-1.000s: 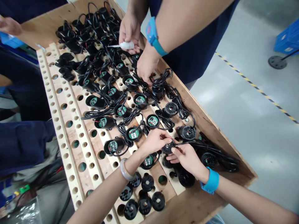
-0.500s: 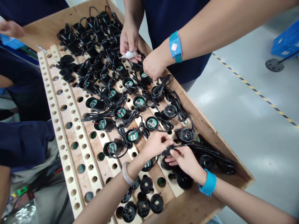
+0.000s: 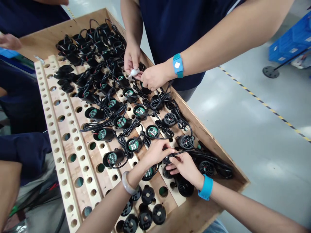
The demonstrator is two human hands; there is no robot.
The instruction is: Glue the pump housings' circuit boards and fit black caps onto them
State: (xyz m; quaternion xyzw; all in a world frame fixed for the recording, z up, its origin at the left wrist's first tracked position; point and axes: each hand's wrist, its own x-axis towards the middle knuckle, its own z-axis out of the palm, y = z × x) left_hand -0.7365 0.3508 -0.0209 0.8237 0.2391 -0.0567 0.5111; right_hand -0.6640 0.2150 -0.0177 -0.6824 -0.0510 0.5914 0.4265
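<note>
My left hand (image 3: 157, 152) and right hand (image 3: 186, 169) pinch a grilled unit (image 3: 167, 159); capped units (image 3: 186, 141) sit centre-right, green boards (image 3: 133, 145) mid-frame uncovered.

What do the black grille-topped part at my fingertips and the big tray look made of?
Black part: probably moulded plastic, fairly matt, judging by its even black and dull highlights. Tray: wood, perhaps plywood, seemingly unpainted, given its brown, streaky surface.

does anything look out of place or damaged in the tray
No spill or damage stands out. The cables lie in loose, overlapping loops among and across the housings, so the tray looks messy, though that may be normal. The far end is too crowded to check.
</note>
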